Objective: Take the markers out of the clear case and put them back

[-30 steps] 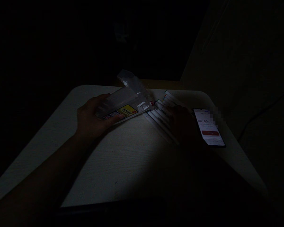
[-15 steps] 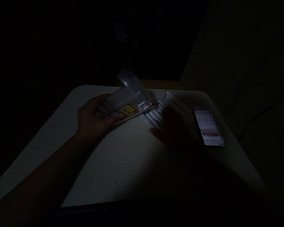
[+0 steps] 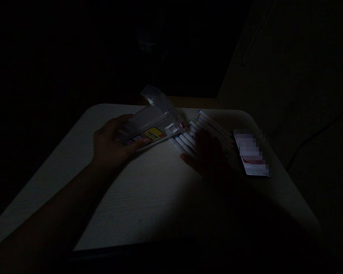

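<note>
My left hand (image 3: 111, 140) is wrapped round a clear plastic marker case (image 3: 141, 120), its thumb along the yellow and black label. The case lies tilted, with its lid flap open at the far end and its mouth toward the right. Several white markers (image 3: 185, 142) with coloured ends lie on the table, some right by the case's mouth. Over the markers, in deep shadow, rests my right hand (image 3: 210, 152), thumb held apart and the hand spread flat. Its fingertips are hard to see in the dark.
A phone (image 3: 253, 156) with a lit, blurred screen lies at the right side of the pale table (image 3: 125, 205). Along the near edge is a dark object (image 3: 131, 251) that I cannot make out. A cable (image 3: 305, 142) runs off to the right. The surroundings are very dark.
The picture has turned slightly darker. Both hands, the case and the markers hold nearly the same places.
</note>
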Demonstrator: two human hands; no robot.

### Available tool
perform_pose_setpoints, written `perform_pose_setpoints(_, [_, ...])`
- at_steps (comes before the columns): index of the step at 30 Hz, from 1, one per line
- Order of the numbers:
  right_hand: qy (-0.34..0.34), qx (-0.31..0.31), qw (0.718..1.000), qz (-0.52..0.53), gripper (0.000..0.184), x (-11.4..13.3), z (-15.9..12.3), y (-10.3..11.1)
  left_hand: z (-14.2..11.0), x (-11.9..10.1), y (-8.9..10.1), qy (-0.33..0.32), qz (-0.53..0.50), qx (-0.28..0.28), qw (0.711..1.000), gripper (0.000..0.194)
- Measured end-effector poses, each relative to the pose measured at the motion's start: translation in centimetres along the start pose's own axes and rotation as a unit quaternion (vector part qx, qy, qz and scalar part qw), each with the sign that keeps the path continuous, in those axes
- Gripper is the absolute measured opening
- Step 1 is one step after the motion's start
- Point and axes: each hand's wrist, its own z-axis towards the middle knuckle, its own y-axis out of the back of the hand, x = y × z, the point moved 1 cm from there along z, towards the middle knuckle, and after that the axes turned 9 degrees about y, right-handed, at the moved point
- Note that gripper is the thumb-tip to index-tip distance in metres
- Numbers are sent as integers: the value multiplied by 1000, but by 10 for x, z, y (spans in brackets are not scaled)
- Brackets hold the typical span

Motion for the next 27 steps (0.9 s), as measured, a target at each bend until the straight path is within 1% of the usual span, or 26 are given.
perform_pose_setpoints(2, [-1,-6,1000,-2,72,1,4,5,-1,0,1,-12,4,-5,1000,69])
perform_pose_setpoints(4, [13,-23,1000,3,66,3,9,14,-2,-3,3,-42,23,-22,999,71])
perform_pose_setpoints(7, [87,-85,992,34,52,11,15,29,-4,-9,7,-113,46,-44,992,77])
perform_pose_setpoints(9, [151,-97,982,57,47,15,18,35,-4,-12,10,-160,44,-51,985,81])
perform_pose_setpoints(10, [178,-97,977,67,45,17,19,35,-5,-13,11,-179,44,-52,981,83])
perform_pose_setpoints(12, [215,-78,970,84,46,17,21,31,-4,-15,13,-210,48,-55,975,85])
perform_pose_setpoints(14, [235,-46,965,103,46,15,22,25,-4,-15,13,-233,49,-57,969,86])
perform_pose_setpoints(16, [244,-19,963,116,41,12,24,21,-4,-15,13,-253,45,-59,965,85])
perform_pose_setpoints(17, [248,-15,961,118,37,11,24,20,-3,-15,12,-260,44,-57,963,84])
perform_pose_setpoints(20, [258,-31,958,122,28,10,25,21,-3,-15,12,-266,47,-49,962,82])
perform_pose_setpoints(23, [249,-43,959,132,22,12,25,23,-2,-13,11,-253,49,-40,965,82])
perform_pose_setpoints(27, [230,-86,963,115,16,12,25,27,-2,-7,9,-229,43,-38,972,82])
